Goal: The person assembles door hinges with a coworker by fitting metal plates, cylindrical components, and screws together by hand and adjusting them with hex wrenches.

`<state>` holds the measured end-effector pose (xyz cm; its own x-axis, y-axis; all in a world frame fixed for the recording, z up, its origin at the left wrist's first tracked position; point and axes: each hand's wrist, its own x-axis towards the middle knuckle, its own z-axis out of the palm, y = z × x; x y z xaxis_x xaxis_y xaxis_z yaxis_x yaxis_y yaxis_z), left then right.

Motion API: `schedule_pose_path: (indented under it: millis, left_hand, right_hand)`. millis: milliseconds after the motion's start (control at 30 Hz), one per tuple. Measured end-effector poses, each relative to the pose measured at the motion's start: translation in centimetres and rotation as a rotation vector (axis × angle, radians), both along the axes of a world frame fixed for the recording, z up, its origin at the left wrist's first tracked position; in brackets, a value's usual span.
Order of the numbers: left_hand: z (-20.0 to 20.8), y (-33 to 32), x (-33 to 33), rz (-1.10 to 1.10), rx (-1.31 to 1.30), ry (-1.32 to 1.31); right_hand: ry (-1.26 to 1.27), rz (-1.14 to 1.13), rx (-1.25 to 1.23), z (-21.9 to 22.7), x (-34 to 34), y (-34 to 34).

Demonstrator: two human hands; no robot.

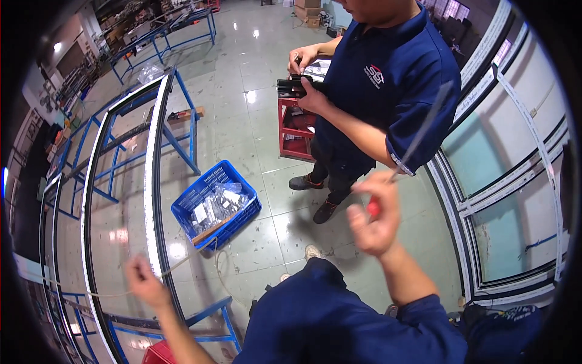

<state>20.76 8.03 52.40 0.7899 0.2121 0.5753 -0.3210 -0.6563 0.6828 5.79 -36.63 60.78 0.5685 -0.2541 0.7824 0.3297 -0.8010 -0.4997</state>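
One hand, the right hand, clamps its fingers on a red-handled tool at right, best angled clear of the far co-worker; the left hand, grip unclear, meets a cord at near left.

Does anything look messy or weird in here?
Maybe one thing: a thin pale strip runs in loose curves past the left hand and near the blue crate, so it looks untidy. Nothing clearly spilled or broken stands out.
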Motion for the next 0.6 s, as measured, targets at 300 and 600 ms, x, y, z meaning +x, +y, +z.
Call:
schedule_pose_path:
  millis: [300,600]
  left_hand:
    - [-33.1,9.1,-19.0,-0.089,0.295,1.035]
    - [-30.7,7.2,-12.0,-0.002,0.264,1.042]
  right_hand:
    - [0.433,0.21,0.084,-10.3,-3.7,6.1]
    - [0.422,0.413,0.035,-10.6,-0.6,8.0]
